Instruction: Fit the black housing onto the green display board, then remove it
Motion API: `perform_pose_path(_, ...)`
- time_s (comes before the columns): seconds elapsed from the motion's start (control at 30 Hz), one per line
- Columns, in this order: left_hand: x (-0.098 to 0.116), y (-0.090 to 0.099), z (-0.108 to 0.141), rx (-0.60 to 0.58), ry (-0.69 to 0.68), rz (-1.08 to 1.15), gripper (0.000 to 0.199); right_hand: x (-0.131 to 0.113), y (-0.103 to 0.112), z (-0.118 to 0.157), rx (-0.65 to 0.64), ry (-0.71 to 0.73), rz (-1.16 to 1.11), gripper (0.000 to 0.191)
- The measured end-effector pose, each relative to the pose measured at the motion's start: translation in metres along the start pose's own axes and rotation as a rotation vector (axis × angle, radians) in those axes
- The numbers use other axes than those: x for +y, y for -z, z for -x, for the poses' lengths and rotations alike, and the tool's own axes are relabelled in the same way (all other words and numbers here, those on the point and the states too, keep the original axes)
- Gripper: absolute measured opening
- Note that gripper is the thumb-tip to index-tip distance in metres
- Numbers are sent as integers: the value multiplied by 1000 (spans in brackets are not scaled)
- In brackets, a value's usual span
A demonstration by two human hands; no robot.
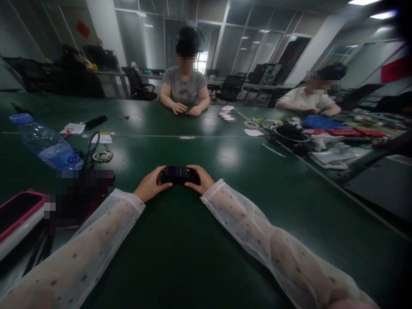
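Note:
A small black device with a screen (180, 172) is held between my two hands at the middle of the dark green table (180, 240). My left hand (152, 183) grips its left end, thumb along the near edge and fingers behind. On the right end, my right hand (201, 180) closes in the same way. Faint light marks show on the device's dark face; I cannot read them. Sheer white sleeves with dark stars cover both forearms. Whether the device rests on the tabletop or is slightly raised, I cannot tell.
To the left are a tilted water bottle (48, 143), a bracelet-like coil (103, 156) and a pink-edged phone (21, 210). A wrench (273, 150) lies right of my hands. Further right are cables, a blue tray (326, 122) and plastic bags (339, 154). Two people sit across the table.

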State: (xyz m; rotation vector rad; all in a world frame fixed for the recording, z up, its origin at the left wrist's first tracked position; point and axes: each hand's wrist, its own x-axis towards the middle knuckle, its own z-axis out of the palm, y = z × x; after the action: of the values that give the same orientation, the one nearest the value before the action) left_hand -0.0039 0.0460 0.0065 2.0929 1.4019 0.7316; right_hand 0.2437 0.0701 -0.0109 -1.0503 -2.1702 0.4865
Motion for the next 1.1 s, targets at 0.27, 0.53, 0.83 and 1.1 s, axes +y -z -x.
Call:
perform_pose_path(0.27, 0, -1, 0, 5, 0, -14, 65, 10, -4, 0, -23, -12, 4, 73)
perform_pose_path(0.53, -1, -1, 0, 11, 2, -29, 65, 11, -7, 1, 14, -52, -25, 83)
perform_pose_path(0.83, 3, 0, 0, 7, 22, 18, 61, 6, -2, 0, 18, -67, -71, 64)
perform_pose_path(1.1, 0, 0, -1, 0, 4, 34, 66, -1, 3, 0, 36, -101, -153, 53)
